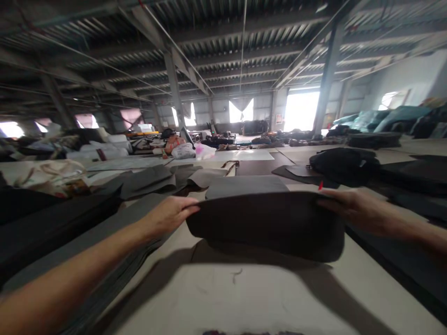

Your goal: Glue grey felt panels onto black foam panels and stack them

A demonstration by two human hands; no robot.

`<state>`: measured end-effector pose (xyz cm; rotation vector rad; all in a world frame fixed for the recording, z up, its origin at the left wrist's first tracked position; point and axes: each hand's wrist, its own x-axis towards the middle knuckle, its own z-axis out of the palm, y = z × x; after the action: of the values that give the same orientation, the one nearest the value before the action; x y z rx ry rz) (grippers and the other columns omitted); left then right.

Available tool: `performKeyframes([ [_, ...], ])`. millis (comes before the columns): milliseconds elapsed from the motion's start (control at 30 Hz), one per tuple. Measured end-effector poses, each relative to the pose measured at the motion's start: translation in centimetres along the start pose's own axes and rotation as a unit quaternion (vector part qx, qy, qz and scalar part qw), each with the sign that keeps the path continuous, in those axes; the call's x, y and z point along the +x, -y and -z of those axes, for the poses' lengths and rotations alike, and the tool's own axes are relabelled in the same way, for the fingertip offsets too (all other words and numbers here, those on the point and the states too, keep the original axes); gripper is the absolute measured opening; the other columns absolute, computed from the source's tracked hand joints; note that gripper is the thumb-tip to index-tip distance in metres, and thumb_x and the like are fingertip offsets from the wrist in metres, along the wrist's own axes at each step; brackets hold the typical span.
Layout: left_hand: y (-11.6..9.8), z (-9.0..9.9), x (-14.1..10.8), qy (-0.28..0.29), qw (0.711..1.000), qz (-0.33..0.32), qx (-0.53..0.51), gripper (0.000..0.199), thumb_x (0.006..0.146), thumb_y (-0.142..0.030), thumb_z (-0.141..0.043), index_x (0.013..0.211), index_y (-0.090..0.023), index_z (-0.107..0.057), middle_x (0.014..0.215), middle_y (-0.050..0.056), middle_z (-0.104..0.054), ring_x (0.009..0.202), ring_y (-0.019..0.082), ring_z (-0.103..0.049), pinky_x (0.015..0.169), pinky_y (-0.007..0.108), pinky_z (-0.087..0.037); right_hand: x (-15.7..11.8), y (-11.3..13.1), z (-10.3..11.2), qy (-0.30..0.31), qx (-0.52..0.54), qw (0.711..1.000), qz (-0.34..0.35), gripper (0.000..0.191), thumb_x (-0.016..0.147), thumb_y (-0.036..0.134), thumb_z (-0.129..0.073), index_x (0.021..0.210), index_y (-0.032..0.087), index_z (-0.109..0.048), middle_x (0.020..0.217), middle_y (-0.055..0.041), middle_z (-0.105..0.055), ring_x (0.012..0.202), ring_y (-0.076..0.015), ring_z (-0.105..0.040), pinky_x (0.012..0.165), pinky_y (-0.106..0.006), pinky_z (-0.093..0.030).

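Note:
A dark, flexible sheet piece with rounded corners is held up between my hands, above a pale tabletop. My left hand pinches its upper left corner between thumb and fingers. At the upper right corner my right hand grips the same piece; some of its fingers are hidden behind or blurred. A small red thing shows at my right hand, too small to name. Just beyond the held piece lies a grey sheet piece on the table.
Stacked grey sheets run along the left side, with dark sheets on the right. A black bundle lies at the back right. White plastic bags and a cream cloth bag sit farther back, and posts rise beyond.

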<state>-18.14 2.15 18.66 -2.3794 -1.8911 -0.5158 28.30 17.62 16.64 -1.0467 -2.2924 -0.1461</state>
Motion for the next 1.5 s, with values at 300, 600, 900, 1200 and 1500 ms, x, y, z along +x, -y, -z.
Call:
performKeyframes([
  [300, 3.3, 5.4, 12.9, -0.314, 0.947, -0.002, 0.072, 0.042, 0.103, -0.043, -0.036, 0.128, -0.018, -0.061, 0.128, 0.006, -0.065, 0.123, 0.025, -0.056, 0.11, 0.04, -0.038, 14.1, 0.8, 1.7, -0.248, -0.114, 0.962, -0.019, 0.059, 0.104, 0.057, -0.029, 0.119, 0.016, -0.068, 0.088, -0.012, -0.07, 0.078, -0.024, -0.063, 0.071, -0.037, -0.047],
  [600, 10.2, -10.0, 16.9, -0.166, 0.984, 0.031, 0.052, 0.047, 0.088, -0.005, -0.037, 0.124, -0.017, -0.065, 0.135, 0.007, -0.063, 0.131, 0.02, -0.054, 0.116, 0.037, -0.039, 13.8, -4.2, -12.6, -0.011, -0.147, 0.988, -0.034, 0.045, 0.097, 0.011, -0.035, 0.13, 0.02, -0.064, 0.129, -0.0121, -0.065, 0.113, -0.0281, -0.064, 0.091, -0.039, -0.051],
  [900, 12.7, -16.3, 15.8, -0.032, 0.998, 0.048, 0.03, 0.04, 0.095, -0.011, -0.051, 0.134, -0.017, -0.059, 0.144, 0.012, -0.055, 0.138, 0.023, -0.048, 0.118, 0.047, -0.036, 10.3, -5.8, -18.8, 0.154, -0.14, 0.978, -0.027, 0.059, 0.088, 0.003, -0.034, 0.137, 0.023, -0.06, 0.142, -0.0085, -0.057, 0.122, -0.0243, -0.06, 0.095, -0.036, -0.051],
  [1200, 12.3, -15.9, 16.0, -0.004, 0.998, 0.047, 0.042, 0.038, 0.097, -0.017, -0.054, 0.135, -0.017, -0.057, 0.146, 0.013, -0.053, 0.139, 0.025, -0.046, 0.118, 0.051, -0.035, 9.3, -5.8, -18.6, 0.145, -0.169, 0.975, -0.004, 0.049, 0.093, 0.006, -0.034, 0.135, 0.016, -0.059, 0.142, -0.0135, -0.055, 0.127, -0.0272, -0.056, 0.103, -0.04, -0.047],
  [1500, 11.2, -15.0, 15.5, 0.026, 0.993, 0.073, 0.091, 0.06, 0.085, -0.002, -0.046, 0.144, -0.017, -0.047, 0.156, 0.013, -0.041, 0.145, 0.031, -0.035, 0.117, 0.06, -0.03, 8.1, -4.2, -18.8, 0.12, -0.179, 0.976, 0.012, 0.058, 0.085, -0.001, -0.037, 0.14, 0.01, -0.054, 0.15, -0.0175, -0.046, 0.142, -0.0336, -0.038, 0.113, -0.055, -0.034],
])
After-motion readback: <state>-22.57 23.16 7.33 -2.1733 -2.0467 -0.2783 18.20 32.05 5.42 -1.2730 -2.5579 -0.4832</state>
